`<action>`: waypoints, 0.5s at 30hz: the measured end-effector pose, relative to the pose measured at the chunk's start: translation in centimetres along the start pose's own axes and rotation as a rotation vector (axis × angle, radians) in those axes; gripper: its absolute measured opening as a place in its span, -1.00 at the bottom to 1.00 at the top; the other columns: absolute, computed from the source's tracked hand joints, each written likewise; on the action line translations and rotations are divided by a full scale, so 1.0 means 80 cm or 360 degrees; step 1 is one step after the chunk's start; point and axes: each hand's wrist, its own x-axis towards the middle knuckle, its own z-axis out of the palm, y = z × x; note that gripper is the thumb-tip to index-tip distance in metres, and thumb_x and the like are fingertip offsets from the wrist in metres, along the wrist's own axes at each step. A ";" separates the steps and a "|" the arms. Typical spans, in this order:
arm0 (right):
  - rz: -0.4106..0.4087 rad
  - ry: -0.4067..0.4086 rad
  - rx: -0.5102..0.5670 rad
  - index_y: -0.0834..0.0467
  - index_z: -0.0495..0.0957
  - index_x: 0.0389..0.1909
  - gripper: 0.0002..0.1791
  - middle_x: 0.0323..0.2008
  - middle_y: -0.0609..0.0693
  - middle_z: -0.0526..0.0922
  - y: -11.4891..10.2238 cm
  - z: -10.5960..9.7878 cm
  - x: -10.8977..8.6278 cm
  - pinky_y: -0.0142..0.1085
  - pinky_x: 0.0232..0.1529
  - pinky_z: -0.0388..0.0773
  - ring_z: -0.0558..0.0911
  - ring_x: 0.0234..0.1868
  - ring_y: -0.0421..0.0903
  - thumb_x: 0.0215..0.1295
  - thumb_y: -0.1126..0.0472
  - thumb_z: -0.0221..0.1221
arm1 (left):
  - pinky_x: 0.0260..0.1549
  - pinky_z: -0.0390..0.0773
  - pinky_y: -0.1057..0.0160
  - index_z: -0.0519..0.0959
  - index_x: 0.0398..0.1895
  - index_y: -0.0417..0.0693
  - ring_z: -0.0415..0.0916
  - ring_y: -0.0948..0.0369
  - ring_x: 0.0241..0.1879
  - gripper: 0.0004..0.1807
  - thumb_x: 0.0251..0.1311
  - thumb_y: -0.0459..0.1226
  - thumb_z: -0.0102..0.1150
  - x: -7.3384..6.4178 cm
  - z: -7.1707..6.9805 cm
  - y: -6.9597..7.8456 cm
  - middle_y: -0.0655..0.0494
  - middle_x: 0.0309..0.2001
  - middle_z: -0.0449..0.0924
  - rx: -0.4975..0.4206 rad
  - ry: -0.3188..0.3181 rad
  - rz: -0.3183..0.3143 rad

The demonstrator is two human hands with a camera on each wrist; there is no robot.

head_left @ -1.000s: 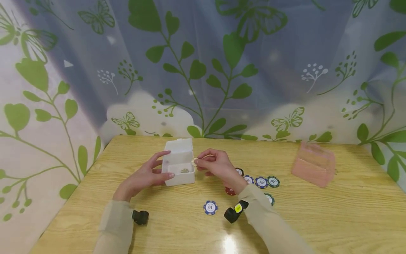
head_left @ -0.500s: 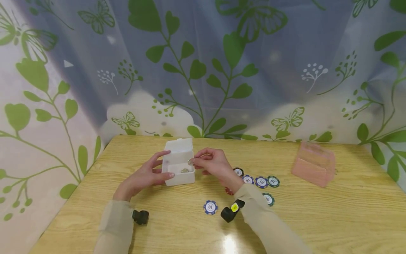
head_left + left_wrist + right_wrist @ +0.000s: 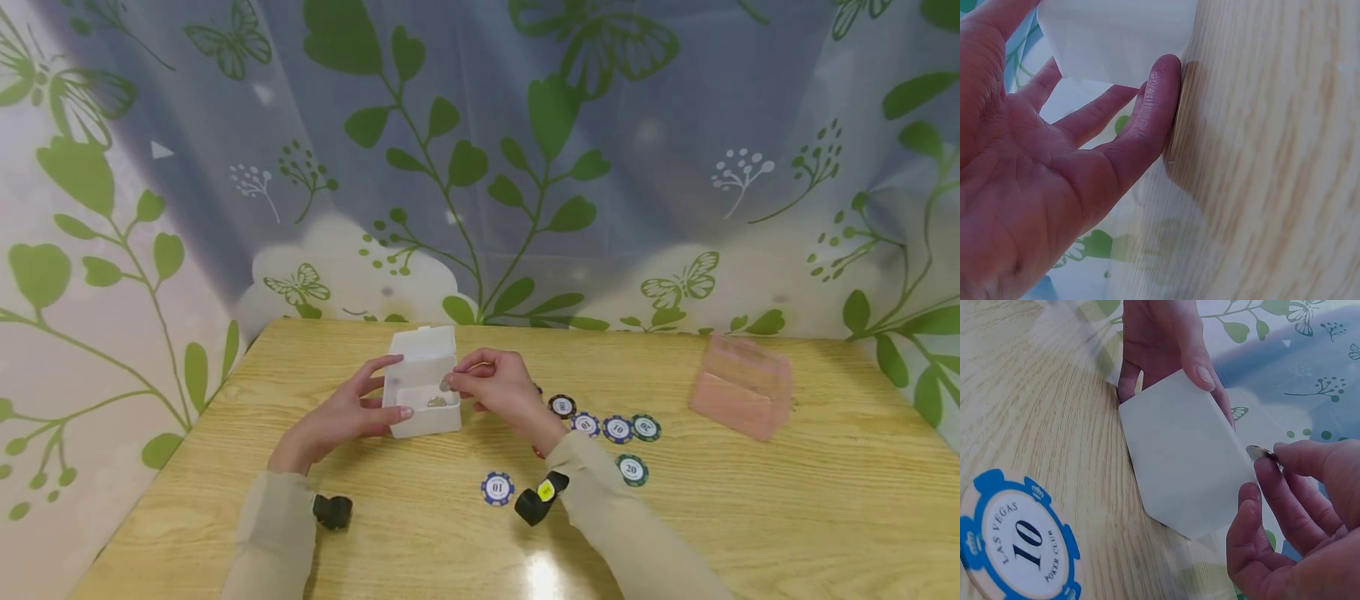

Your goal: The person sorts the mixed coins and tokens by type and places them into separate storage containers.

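A small white box (image 3: 423,423) stands on the table with its hinged lid (image 3: 424,342) raised at the back. My left hand (image 3: 330,421) grips the box from its left side, thumb over the front rim and fingers behind. Inside lies a shiny coin (image 3: 437,402). My right hand (image 3: 501,387) pinches another coin (image 3: 445,384) between thumb and fingers, over the box's right rim. That metal coin (image 3: 1262,453) is seen nearly edge-on in the right wrist view. The left wrist view shows my fingers (image 3: 1147,115) by the box's lower side.
Several poker chips, among them a green one (image 3: 632,470) and a black one (image 3: 562,407), lie right of the box, partly behind my right forearm. A blue chip (image 3: 497,489) lies nearer. A translucent pink pouch (image 3: 738,392) rests farther right. A patterned curtain (image 3: 480,167) hangs behind the table.
My right hand has moved slightly left, bringing the pinched coin from beside the box's right wall to over its opening. My left hand and the box have stayed in place.
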 end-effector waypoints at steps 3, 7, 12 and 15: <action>0.0003 -0.0001 -0.0001 0.13 0.64 -0.21 -0.80 -0.29 -0.01 0.79 -0.001 0.000 0.000 -0.29 -0.35 0.60 0.76 -0.22 -0.03 0.26 0.14 0.42 | 0.09 0.65 0.11 -0.04 0.63 0.26 0.50 0.00 0.24 -0.01 0.29 -0.14 0.39 0.000 0.000 0.000 -0.22 0.50 0.17 0.0005 -0.0001 0.0002; 0.0002 -0.0001 0.0004 0.13 0.64 -0.20 -0.79 -0.27 -0.01 0.79 0.000 0.000 0.000 -0.26 -0.32 0.62 0.74 -0.25 -0.09 0.26 0.13 0.41 | 0.09 0.65 0.09 -0.05 0.63 0.24 0.50 -0.02 0.25 -0.01 0.29 -0.14 0.39 0.001 0.000 0.001 -0.24 0.50 0.17 0.0008 -0.0005 0.0010; 0.0002 -0.0005 0.0008 0.12 0.65 -0.17 -0.79 -0.25 -0.01 0.75 0.001 0.000 0.000 -0.26 -0.31 0.63 0.74 -0.25 -0.10 0.27 0.12 0.41 | 0.10 0.65 0.09 -0.04 0.62 0.26 0.49 -0.03 0.26 -0.01 0.28 -0.13 0.39 0.002 0.000 0.000 -0.22 0.50 0.18 0.0027 0.0004 -0.0001; -0.0022 -0.0017 0.0006 0.13 0.65 -0.16 -0.78 -0.23 0.01 0.72 0.002 -0.001 0.000 -0.27 -0.31 0.64 0.73 -0.26 -0.11 0.28 0.12 0.40 | 0.10 0.65 0.09 -0.03 0.62 0.29 0.49 -0.03 0.27 -0.02 0.28 -0.13 0.40 0.002 0.000 -0.001 -0.20 0.50 0.18 0.0034 0.0010 -0.0014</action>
